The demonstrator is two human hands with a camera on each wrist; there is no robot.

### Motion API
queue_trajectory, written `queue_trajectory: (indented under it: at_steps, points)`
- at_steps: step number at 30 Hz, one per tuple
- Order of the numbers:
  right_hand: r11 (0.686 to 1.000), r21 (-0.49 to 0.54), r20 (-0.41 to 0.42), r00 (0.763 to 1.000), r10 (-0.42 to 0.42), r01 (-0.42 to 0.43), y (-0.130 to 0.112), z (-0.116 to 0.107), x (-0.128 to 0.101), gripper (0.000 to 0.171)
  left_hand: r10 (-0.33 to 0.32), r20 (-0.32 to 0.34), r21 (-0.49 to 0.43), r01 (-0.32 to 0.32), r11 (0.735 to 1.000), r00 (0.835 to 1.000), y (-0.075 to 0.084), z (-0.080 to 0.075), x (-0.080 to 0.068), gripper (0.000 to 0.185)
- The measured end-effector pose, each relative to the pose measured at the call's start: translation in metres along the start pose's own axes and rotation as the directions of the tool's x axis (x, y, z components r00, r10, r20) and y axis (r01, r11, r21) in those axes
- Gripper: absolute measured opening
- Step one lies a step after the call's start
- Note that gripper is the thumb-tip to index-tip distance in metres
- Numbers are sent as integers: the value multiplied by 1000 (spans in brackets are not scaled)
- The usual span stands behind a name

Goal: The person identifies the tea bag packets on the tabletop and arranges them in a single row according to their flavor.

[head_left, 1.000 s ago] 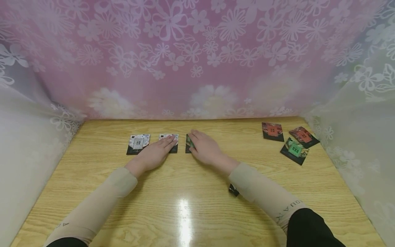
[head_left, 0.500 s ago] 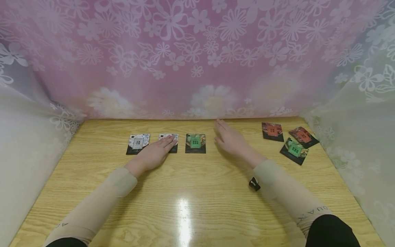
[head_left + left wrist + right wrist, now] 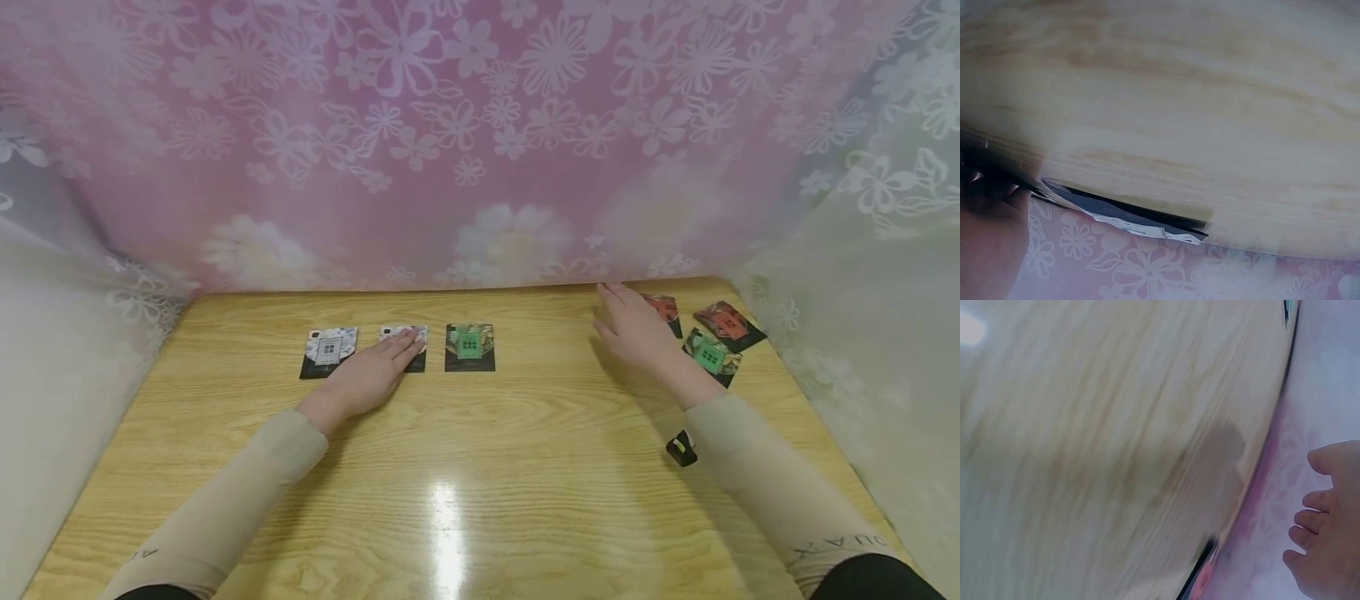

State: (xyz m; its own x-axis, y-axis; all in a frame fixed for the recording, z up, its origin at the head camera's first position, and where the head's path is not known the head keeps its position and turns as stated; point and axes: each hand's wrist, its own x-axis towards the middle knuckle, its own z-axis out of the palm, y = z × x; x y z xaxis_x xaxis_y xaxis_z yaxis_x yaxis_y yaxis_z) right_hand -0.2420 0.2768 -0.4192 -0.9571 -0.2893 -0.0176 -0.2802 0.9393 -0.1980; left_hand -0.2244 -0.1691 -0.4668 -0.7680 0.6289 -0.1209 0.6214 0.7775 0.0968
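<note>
We find the left hand [image 3: 367, 379] flat, fingers straight, pressing the middle card [image 3: 405, 357] of a row of 3 on the table [image 3: 480, 467]. The right hand [image 3: 637, 329], open and empty, hovers over the red card [image 3: 663, 307] among 3 loose cards at far right. In our judgement, it should pinch 1 card by its edge without disturbing the neighbouring green card [image 3: 710, 357]. The head view alone shows the layout; the right wrist view shows relaxed fingers [image 3: 1316, 519].
</note>
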Motion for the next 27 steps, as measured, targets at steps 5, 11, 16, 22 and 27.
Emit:
queue_trajectory:
  at_steps: [5, 11, 16, 22, 27]
  points:
    - [998, 28, -6, 998, 63, -63, 27, -3, -19, 71, 7, -11, 3, -7, 1000, 1000, -2, 3, 1, 55]
    - [992, 41, 20, 993, 120, -120, 57, -1, -44, 73, 27, -35, 15, -26, 1000, 999, -2, 3, 0, 55]
    - [987, 54, 6, 988, 151, -151, 72, 2, -67, 70, 34, -40, 20, -33, 999, 999, -2, 3, 0, 55]
    - [980, 58, 28, 982, 189, -190, 87, 8, -90, 70, 30, -35, 35, -29, 999, 999, -3, 4, 1, 55]
    - [979, 31, 60, 978, 198, -200, 94, 15, -103, 69, 34, -35, 45, -33, 998, 999, -5, 5, 2, 54]
